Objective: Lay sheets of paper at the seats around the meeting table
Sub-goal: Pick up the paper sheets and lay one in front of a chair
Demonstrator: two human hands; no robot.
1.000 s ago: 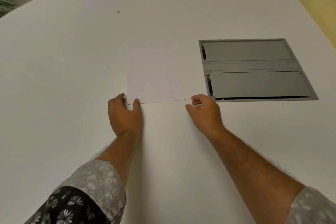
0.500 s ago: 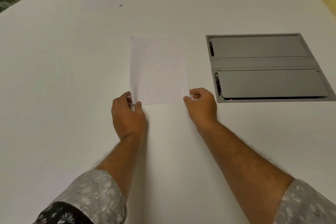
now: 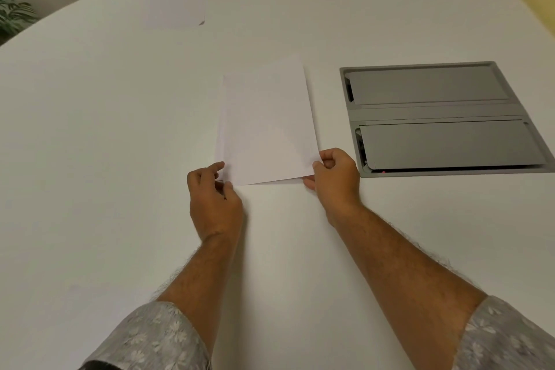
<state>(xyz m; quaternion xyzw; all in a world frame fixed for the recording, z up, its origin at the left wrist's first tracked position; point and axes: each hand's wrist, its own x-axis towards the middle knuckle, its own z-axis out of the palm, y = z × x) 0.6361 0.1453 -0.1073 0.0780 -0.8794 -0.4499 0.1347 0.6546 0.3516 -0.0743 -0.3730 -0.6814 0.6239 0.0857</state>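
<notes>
The right hand (image 3: 335,179) pinched the near right corner of a plain white sheet of paper (image 3: 265,126), thumb on top and fingers curled beneath, so that this edge appeared raised a little off the white oval meeting table (image 3: 90,144). The left hand (image 3: 211,192) sat at the sheet's near left corner with its fingers loosely bent; whether it gripped the paper or only rested beside it could not be told. Holding both near corners probably let the person peel one sheet off or square it before carrying it to a seat. Under the left edge a second white layer seemed to show, perhaps more sheets below, though that was uncertain.

Just beyond the right hand lay a grey rectangular cable hatch with two flaps (image 3: 441,120) set into the tabletop. Far ahead of the left hand, another white sheet (image 3: 177,3) lay near the table's far edge, seemingly already placed. No writing, brand or label was legible anywhere.
</notes>
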